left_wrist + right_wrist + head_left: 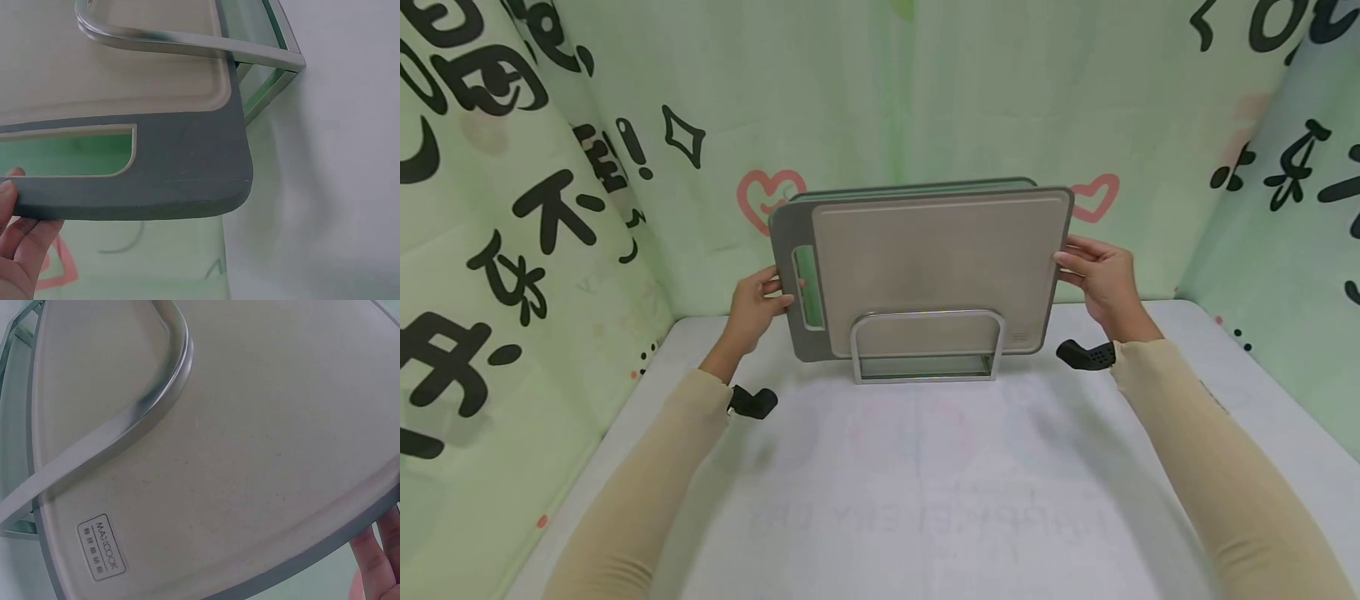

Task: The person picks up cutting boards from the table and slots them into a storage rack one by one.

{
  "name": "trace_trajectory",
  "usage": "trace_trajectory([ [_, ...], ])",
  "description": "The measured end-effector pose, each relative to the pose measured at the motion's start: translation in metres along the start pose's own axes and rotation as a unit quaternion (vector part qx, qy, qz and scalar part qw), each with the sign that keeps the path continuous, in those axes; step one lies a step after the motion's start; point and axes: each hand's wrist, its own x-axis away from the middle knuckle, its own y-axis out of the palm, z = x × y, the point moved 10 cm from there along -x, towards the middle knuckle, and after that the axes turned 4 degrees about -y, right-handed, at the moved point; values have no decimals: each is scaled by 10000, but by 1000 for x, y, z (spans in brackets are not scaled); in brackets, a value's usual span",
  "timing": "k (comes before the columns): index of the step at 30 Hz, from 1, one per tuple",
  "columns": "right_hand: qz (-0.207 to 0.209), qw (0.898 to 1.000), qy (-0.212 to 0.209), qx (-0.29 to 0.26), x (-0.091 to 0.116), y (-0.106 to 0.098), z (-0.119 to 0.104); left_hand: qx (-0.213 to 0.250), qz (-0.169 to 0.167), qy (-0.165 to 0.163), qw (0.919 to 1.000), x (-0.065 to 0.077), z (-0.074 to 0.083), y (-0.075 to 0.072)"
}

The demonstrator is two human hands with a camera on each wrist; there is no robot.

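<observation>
A beige cutting board (pixel 932 258) with a grey border stands on its long side in a metal rack (pixel 925 382), behind the rack's front loop. Its handle slot is on the left. At the slot, my left hand (pixel 754 307) pinches the board's left edge, the thumb in front and a fingertip showing through the slot. My right hand (pixel 1103 275) grips the right edge, thumb on the front, fingers behind. The board's lower edge shows a little above the rack's base bar. Another board (pixel 917 188) shows as a thin greenish strip behind the top edge.
The rack stands toward the back of a table (pixel 917 483) with a pale cover. Light green printed curtains (pixel 880 92) hang behind and at both sides. Black camera mounts (pixel 752 403) sit at both wrists.
</observation>
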Motion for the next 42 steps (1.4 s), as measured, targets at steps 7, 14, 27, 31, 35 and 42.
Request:
trace_trajectory([
  [7, 65, 9998, 119, 124, -1, 1, 3, -66, -47, -107, 9999, -3, -2, -1],
  [14, 38, 9995, 170, 246, -1, 2, 3, -90, -121, -104, 9998, -4, -2, -1],
  [27, -45, 9993, 257, 282, 0, 5, 3, -124, -146, -6, 9998, -1, -1, -3],
  [31, -77, 9992, 292, 259, 0, 7, 3, -154, -165, -29, 9997, 1, 0, -4],
  [35, -154, 9993, 334, 85, 0, 10, 4, -250, -142, -78, 9996, 2, 0, -6],
  [42, -271, 9983, 389, 351, -1, 12, 5, -226, -99, -137, 9996, 1, -6, -6],
])
